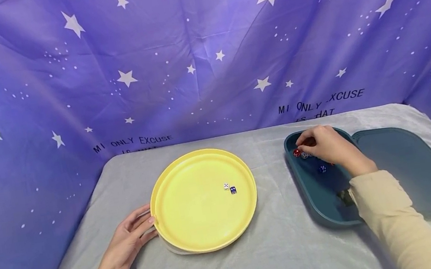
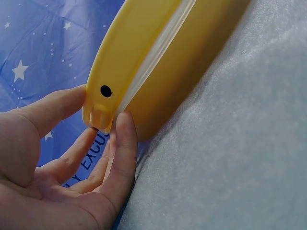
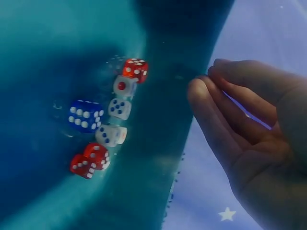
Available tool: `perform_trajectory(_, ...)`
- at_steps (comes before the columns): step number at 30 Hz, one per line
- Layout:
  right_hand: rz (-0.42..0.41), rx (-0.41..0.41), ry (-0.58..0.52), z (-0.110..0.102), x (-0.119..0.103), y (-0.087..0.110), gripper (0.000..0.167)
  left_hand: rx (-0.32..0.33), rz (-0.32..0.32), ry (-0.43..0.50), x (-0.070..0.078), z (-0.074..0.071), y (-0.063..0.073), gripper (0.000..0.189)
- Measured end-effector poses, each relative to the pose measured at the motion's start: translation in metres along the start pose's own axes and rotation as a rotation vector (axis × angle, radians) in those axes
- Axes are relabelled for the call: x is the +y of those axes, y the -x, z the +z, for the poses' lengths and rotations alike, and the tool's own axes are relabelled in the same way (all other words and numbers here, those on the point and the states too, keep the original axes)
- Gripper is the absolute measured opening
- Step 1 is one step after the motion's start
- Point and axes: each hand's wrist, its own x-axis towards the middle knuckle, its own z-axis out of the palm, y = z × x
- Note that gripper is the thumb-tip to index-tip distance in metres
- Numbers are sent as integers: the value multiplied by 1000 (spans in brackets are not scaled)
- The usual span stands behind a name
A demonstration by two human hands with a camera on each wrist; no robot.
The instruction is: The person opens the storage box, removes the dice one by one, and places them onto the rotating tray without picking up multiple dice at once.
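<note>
In the head view, a bench (image 1: 281, 236) covered in pale grey cloth stood before a purple cloth (image 1: 192, 91) printed with white stars and black lettering. A round yellow tray (image 1: 193, 207) sat nearer the bench's left edge than its right, with a white die (image 1: 226, 186) and a dark blue die (image 1: 233, 190) just beside each other, right of the tray's centre. The left hand (image 1: 123, 241) held the tray by its left rim. A teal container (image 1: 316, 194) with rounded corners stood toward the bench's far right corner, and a flat teal lid (image 1: 417, 169) lay beside it, nearer the right edge. The right hand (image 1: 330, 147) hung over the container's far end, above some of its dice, with a red die (image 1: 297, 153) showing just past its fingertips.

In the left wrist view, that hand's thumb touched the upper yellow rim while its bent fingers supported it from below. The rim carried a black dot (image 2: 106, 91) and a small yellow knob (image 2: 98, 116) near the fingertips.

In the right wrist view, three red dice (image 3: 135, 70), several white dice (image 3: 119, 109) and a big blue die (image 3: 85, 116) lay grouped beside the container's wall. The right thumb and fingertips were drawn together, apart from those dice; I could not tell whether they pinched anything.
</note>
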Motion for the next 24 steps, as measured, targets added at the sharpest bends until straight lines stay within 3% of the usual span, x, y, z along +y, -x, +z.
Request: perform_trajectory(24,25,-53,40,11,25,-13,11,2,-1,9,-1,1,1,59)
